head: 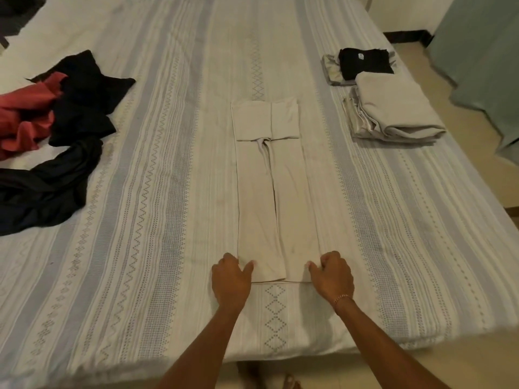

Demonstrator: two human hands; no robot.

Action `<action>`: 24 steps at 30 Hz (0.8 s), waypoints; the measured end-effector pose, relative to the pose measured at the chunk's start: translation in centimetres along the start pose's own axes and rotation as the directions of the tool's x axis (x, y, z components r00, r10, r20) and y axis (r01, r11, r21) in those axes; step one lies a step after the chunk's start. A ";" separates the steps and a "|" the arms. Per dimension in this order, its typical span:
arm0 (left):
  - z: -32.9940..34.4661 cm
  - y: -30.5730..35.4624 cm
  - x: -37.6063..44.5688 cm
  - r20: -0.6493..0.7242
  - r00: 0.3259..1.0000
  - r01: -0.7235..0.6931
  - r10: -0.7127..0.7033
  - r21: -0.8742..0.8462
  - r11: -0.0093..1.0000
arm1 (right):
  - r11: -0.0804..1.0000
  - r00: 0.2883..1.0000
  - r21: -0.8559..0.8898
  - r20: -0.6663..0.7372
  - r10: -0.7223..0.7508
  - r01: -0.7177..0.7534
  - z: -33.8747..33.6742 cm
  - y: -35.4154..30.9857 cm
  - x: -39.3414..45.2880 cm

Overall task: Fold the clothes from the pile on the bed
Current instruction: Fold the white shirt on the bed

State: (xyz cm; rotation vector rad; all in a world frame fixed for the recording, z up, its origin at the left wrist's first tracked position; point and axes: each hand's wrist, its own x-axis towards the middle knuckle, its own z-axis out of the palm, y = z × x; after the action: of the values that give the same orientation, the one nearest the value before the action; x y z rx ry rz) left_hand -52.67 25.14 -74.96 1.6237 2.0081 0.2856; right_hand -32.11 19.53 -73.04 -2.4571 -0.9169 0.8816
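Observation:
A cream garment (271,192) lies flat in a long narrow strip down the middle of the bed, its sides folded inward and its far end doubled back. My left hand (230,280) pinches the near left corner of the garment. At the near right corner, my right hand (331,276) grips it the same way, thumb on top. A pile of unfolded clothes, red (25,113) and black (75,108), lies at the left side of the bed.
The bed carries a striped grey and white cover (157,192). At the right edge sit folded stacks: a beige one (393,110) and a black one (363,63) behind it. A teal curtain (483,51) hangs at the far right over a tiled floor.

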 end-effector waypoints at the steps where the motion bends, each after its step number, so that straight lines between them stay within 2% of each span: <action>1: -0.3 -0.2 0.4 0.041 0.999 0.035 -0.032 -0.073 0.997 | 0.999 0.998 0.031 0.041 0.039 -0.041 0.0 0.4 0.4; 4: -1.5 -0.5 1.7 0.142 0.988 0.090 -0.062 -0.204 0.975 | 0.974 0.978 0.172 0.175 0.118 -0.148 -0.5 1.0 1.5; 6: -2.1 -1.3 2.6 0.264 0.955 0.209 -0.133 -0.285 0.935 | 0.961 0.965 0.211 0.226 0.130 -0.179 -1.0 1.3 1.9; 9: -3.6 -2.2 2.9 0.434 0.878 0.395 -0.203 -0.416 0.819 | 0.947 0.967 0.260 0.215 0.135 -0.190 -1.4 1.9 2.0; 12: -4.6 -2.3 2.7 0.538 0.822 0.463 -0.189 -0.437 0.771 | 0.927 0.971 0.313 0.182 0.156 -0.208 -1.4 2.7 1.6; 17: -5.0 -2.4 2.1 0.600 0.777 0.480 -0.187 -0.374 0.793 | 0.895 0.974 0.390 0.151 0.169 -0.215 -1.4 2.9 0.3; 20: -5.3 -1.8 1.8 0.584 0.791 0.463 -0.184 -0.373 0.804 | 0.928 0.991 0.354 0.105 0.086 -0.118 -2.0 2.6 -0.4; 24: -6.2 -1.1 2.0 0.604 0.792 0.463 -0.087 -0.502 0.731 | 0.888 0.978 0.453 0.206 -0.017 -0.080 -3.9 0.9 0.0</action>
State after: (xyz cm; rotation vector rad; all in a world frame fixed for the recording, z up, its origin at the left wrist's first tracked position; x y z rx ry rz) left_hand -57.13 27.83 -70.89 0.8102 1.4506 0.2927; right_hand -29.06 18.40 -70.66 -2.0025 -0.6361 1.2236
